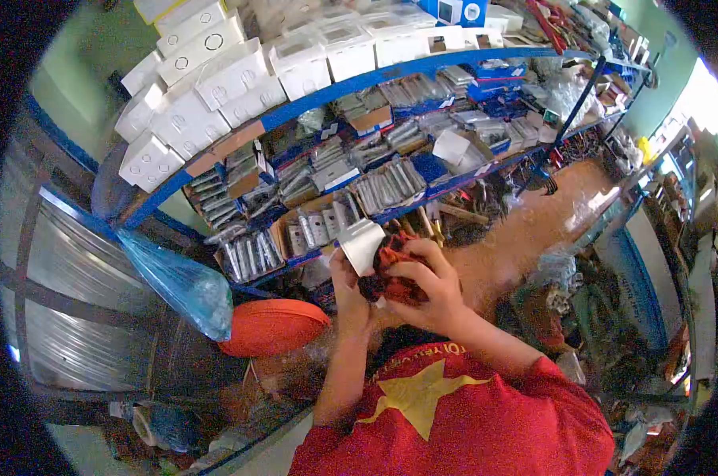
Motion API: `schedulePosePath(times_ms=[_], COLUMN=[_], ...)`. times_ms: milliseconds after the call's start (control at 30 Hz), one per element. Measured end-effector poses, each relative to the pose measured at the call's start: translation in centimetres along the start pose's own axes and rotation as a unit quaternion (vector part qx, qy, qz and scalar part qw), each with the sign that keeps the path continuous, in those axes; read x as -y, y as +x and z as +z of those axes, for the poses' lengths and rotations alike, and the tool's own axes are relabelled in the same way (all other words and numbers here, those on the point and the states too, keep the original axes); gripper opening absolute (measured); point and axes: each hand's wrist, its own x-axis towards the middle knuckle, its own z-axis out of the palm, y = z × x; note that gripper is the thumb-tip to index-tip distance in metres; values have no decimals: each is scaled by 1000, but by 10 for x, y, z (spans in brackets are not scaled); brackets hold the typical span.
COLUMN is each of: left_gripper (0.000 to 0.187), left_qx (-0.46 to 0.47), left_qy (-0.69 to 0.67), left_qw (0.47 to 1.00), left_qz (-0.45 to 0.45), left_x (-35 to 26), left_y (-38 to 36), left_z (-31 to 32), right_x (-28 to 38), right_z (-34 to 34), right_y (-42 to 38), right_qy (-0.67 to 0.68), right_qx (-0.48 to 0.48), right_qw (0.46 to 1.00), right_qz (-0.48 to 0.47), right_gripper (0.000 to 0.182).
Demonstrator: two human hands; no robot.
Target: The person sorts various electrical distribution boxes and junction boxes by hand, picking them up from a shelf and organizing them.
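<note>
My left hand is closed round the lower part of a white box-like piece, held up in front of the shelf. Right beside it, my right hand has its fingers bent over a red and black bundle. The bundle touches or nearly touches the white piece; its exact shape is too blurred to tell. Both forearms reach up from a red shirt with a yellow star.
A blue-edged shelf carries white boxes on top and rows of packed small parts below. A blue plastic bag hangs at the left, by a red round object. Brown floor shows at the right.
</note>
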Motion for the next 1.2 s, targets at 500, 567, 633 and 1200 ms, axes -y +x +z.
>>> schedulePosePath(times_ms=[500, 567, 633, 1200], left_gripper=[95, 85, 70, 76], left_qx=[-122, -139, -132, 12], left_qy=[159, 120, 139, -339], left_qw=[964, 969, 959, 938], left_qz=[173, 163, 209, -73], left_x=[-14, -7, -6, -18], left_y=[-16, -10, -9, -9], left_z=[22, 19, 21, 37], right_x=[-24, -9, -20, 6], right_z=[-14, 5, 27, 25], right_y=[2, -2, -18, -6], right_qy=[140, -19, 113, -68], right_qx=[-50, -2, -17, 25], right_qw=[980, 1000, 991, 994], right_qz=[135, 6, 63, -80], right_gripper=[43, 49, 51, 54])
